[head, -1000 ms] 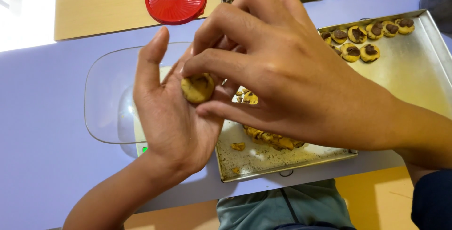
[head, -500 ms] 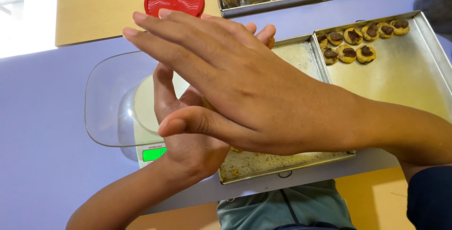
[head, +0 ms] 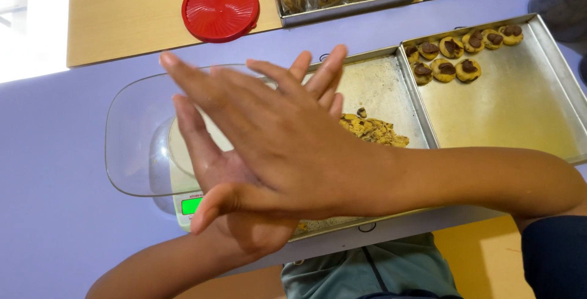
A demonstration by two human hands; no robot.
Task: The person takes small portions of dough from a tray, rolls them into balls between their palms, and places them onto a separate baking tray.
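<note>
I hold the right hand (head: pixel 293 152) flat, fingers spread, laid palm-down across the left hand (head: pixel 238 195), which lies palm-up beneath it. The palms are pressed together, the posture for rolling something between them; I cannot tell whether a piece of dough sits inside, since the upper hand hides it. Both hands hover over a clear bowl (head: pixel 131 134) resting on a kitchen scale (head: pixel 189 204) with a lit green display. Just beside them, a metal tray (head: pixel 385 79) holds a crumbly dough pile (head: pixel 373 131). A second tray (head: pixel 520 103) carries finished cookies (head: pixel 452 57). A red lid (head: pixel 220 8) lies well apart.
</note>
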